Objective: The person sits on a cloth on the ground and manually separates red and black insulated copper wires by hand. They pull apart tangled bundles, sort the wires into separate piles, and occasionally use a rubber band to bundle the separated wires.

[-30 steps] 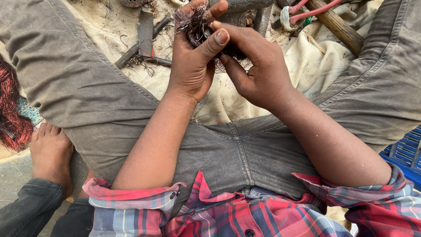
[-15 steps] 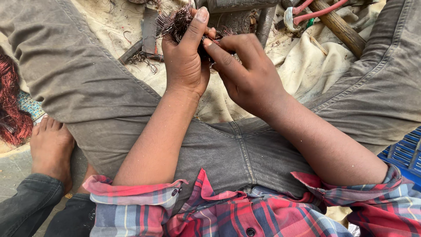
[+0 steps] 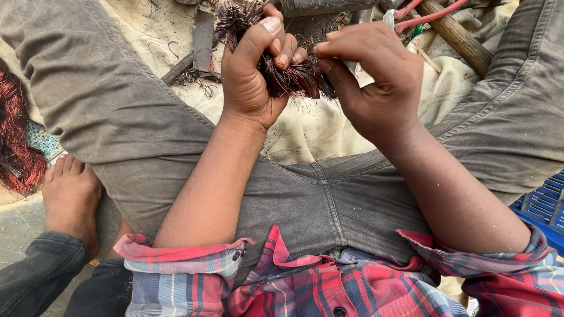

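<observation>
Nearest, at six o'clock, sits the plaid shirt point(image 3: 329, 287), with a bare foot point(image 3: 70, 196) of another person at eight o'clock. Farther out, the left hand point(image 3: 252, 70) is clamped on a bundle of dark reddish wire strands point(image 3: 294, 79), now held lower and closer than a moment ago. The right hand point(image 3: 373, 82) has its fingers pinched together on the strands at the bundle's one-o'clock end, apparently picking them apart. Beyond, red-handled pliers point(image 3: 420, 14) lie on the cloth point(image 3: 311, 126).

**Dusty ground under daylight**

A soiled beige cloth point(image 3: 329, 126) covers the ground, strewn with wire scraps and flat metal pieces point(image 3: 202, 41). Bare grey concrete floor point(image 3: 20, 226) shows at lower left. A blue plastic crate point(image 3: 543, 208) sits at the right edge. Soft daylight falls evenly.
</observation>
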Motion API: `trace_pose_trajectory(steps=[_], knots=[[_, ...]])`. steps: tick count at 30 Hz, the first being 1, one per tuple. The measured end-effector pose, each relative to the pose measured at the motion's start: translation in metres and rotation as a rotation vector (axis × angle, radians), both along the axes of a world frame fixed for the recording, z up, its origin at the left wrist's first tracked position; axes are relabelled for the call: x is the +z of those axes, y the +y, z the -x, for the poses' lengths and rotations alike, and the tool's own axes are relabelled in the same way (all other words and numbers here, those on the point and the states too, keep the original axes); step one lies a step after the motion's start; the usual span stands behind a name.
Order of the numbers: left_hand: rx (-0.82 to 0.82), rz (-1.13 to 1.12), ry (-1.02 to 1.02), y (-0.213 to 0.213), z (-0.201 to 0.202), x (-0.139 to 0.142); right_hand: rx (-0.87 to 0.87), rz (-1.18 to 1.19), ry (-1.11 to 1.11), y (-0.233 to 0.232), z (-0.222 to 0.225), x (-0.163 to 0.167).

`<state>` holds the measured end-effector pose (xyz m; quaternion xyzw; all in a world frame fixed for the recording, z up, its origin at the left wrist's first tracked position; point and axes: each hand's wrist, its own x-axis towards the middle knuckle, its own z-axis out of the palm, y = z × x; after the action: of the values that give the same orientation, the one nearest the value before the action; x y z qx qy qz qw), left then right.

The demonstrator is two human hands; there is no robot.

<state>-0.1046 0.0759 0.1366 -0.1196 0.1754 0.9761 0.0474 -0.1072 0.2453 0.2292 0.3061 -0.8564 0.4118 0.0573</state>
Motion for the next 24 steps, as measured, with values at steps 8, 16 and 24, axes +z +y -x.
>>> trace_pose_trajectory(steps=[8,16,24], knots=[[-0.067,0.055,0.045,-0.001,-0.005,0.000,0.163,0.046,-0.215,0.003,-0.006,0.007],[-0.064,0.106,0.105,0.003,-0.005,0.007,-0.002,0.131,-0.150,-0.001,-0.012,-0.007],[-0.081,0.102,0.166,0.009,-0.009,0.010,-0.069,-0.115,0.098,-0.005,0.002,-0.010]])
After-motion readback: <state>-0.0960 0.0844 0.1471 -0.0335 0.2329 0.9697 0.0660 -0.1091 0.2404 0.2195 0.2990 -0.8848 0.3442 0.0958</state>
